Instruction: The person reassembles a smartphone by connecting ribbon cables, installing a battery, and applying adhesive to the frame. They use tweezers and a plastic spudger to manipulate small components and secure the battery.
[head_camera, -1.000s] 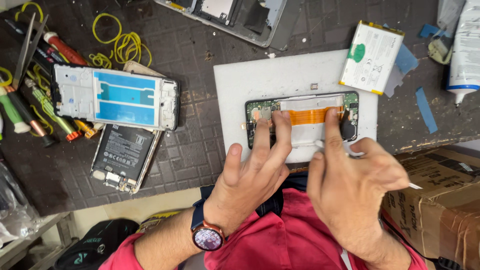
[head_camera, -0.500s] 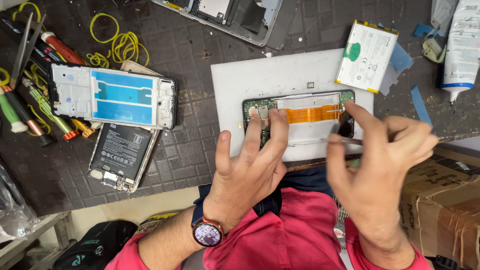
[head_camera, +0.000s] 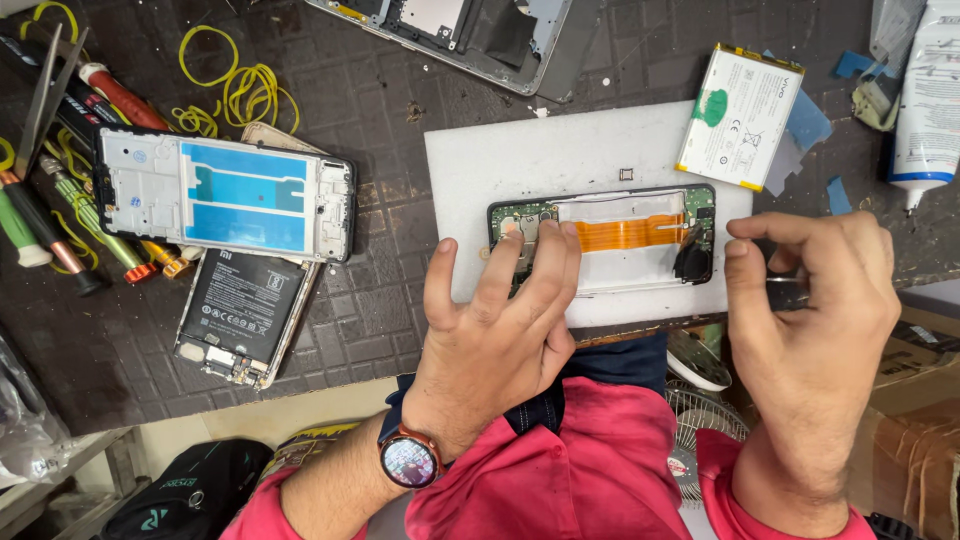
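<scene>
I have my left hand (head_camera: 497, 325) spread flat, fingers pressing down on the left end of the opened phone (head_camera: 603, 240), which lies on the white mat (head_camera: 560, 160) near the front edge of the desk (head_camera: 380, 290), its back off and an orange ribbon cable (head_camera: 628, 233) running across the middle. My right hand (head_camera: 815, 325) sits just beside the phone's right end, thumb and forefinger pinched on a thin metal tool (head_camera: 785, 288); most of it is hidden in my grip, so I cannot tell what kind of tip it has. To do this well, I judge the left hand should hold the frame from sliding while staying clear of the green board under its fingertips, and the tool should come in low and shallow at the dark part by the right end, well away from the ribbon, which would tear easily. The loose white battery (head_camera: 741, 117) rests at the mat's far right corner, near enough that a slip could knock it. A second stripped phone frame (head_camera: 223, 195) lies well apart to the left.
</scene>
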